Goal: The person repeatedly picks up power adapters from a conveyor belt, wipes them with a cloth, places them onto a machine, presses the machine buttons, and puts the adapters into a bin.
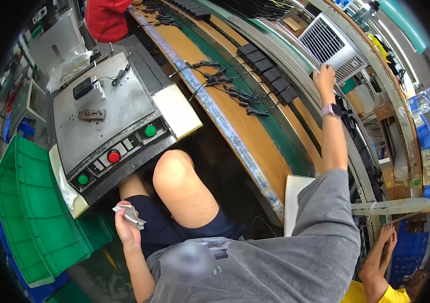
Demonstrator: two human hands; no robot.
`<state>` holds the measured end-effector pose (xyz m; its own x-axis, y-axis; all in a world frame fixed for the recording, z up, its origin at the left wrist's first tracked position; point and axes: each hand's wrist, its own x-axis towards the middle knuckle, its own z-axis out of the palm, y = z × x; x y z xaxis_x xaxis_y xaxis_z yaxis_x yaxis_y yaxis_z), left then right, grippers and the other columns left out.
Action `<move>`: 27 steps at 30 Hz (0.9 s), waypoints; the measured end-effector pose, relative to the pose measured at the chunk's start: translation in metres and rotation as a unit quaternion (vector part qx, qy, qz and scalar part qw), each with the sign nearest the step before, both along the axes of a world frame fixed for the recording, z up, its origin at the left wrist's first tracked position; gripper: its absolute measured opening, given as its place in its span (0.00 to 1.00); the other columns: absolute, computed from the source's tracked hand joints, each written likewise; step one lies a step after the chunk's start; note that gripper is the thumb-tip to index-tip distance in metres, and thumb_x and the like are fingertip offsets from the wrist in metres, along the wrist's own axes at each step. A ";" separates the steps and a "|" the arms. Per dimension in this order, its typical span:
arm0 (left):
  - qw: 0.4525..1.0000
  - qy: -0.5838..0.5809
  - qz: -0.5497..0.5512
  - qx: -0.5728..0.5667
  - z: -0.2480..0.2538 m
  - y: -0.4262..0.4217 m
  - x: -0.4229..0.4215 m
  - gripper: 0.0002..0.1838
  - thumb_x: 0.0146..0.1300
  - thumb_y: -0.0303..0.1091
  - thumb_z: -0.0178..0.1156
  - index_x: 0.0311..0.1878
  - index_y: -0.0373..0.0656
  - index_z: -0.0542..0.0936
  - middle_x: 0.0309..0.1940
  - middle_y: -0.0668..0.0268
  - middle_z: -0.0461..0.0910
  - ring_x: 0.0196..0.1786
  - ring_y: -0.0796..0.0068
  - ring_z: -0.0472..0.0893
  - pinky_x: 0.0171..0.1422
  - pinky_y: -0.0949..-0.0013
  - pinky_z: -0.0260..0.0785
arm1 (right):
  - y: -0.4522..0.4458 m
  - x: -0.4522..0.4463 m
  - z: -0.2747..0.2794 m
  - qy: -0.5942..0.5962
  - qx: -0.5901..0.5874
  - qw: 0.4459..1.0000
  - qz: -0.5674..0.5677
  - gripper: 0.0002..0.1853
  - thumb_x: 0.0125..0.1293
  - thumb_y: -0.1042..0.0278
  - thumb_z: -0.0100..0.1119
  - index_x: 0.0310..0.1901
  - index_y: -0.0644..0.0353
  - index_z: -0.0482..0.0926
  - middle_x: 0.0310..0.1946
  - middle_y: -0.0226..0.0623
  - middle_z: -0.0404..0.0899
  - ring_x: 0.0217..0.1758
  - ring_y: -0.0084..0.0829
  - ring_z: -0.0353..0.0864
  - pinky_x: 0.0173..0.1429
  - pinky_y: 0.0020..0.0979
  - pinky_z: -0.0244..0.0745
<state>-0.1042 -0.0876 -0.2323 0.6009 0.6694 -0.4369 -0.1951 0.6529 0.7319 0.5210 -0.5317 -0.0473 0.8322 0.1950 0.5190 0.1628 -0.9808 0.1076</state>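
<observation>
Crowded workshop shelving [411, 141] curved along the right side, and a long brown counter [255, 150] with a green strip ran diagonally beside the seated person. To the left stood a metal-topped machine [124, 115] with green and red buttons along its front edge, and below it a green bin [38, 212]. Another person in red [106, 21] was beyond the machine.

Near the far shelving, a white vented unit [337, 46] tilted across the view; it looked stiff, smooth and fairly bulky, likely best held by its solid rim rather than its thin slats. Black adapters [263, 68] sat in a row on the line, their cables bunched beside them. They seemed compact and hard, better taken by their bodies than their cords.

The right hand [324, 79] reached out to the unit's lower corner, fingers curled; whether it gripped anything could not be told. The left hand [127, 228], near the knee, was closed around a crumpled pale cloth [133, 216], apparently light, limp and hard to damage, easily pinched at any fold.
</observation>
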 end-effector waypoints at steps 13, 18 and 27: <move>0.990 -0.009 -0.140 -0.011 0.002 -0.016 0.016 0.15 0.70 0.28 0.57 0.58 0.36 0.75 0.50 0.62 0.82 0.53 0.69 0.83 0.61 0.65 0.73 | 0.093 -0.209 0.013 -0.098 0.218 0.953 0.187 0.32 0.44 0.65 0.76 0.52 0.67 0.73 0.45 0.51 0.74 0.52 0.51 0.76 0.58 0.43 0.72; 0.992 -0.007 -0.116 0.051 0.003 0.006 0.032 0.13 0.74 0.32 0.55 0.55 0.36 0.76 0.47 0.62 0.83 0.49 0.71 0.84 0.57 0.66 0.76 | 0.113 -0.263 0.071 -0.168 0.554 0.713 0.396 0.39 0.51 0.86 0.66 0.64 0.58 0.59 0.51 0.41 0.68 0.48 0.29 0.79 0.48 0.26 0.80; 0.945 -0.118 -0.081 0.294 0.146 -0.027 0.166 0.13 0.74 0.33 0.56 0.54 0.35 0.79 0.50 0.59 0.83 0.53 0.72 0.82 0.60 0.66 0.73 | 0.173 -0.324 0.009 0.551 0.617 0.457 0.327 0.18 0.65 0.77 0.59 0.55 0.66 0.70 0.44 0.43 0.79 0.39 0.33 0.86 0.39 0.26 0.84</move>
<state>0.0617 -0.1149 -0.0867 0.7509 0.6450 0.1418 -0.3307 0.1813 0.9261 0.1972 -0.3584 -0.0383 0.6946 0.7131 -0.0949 -0.2471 0.1126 -0.9624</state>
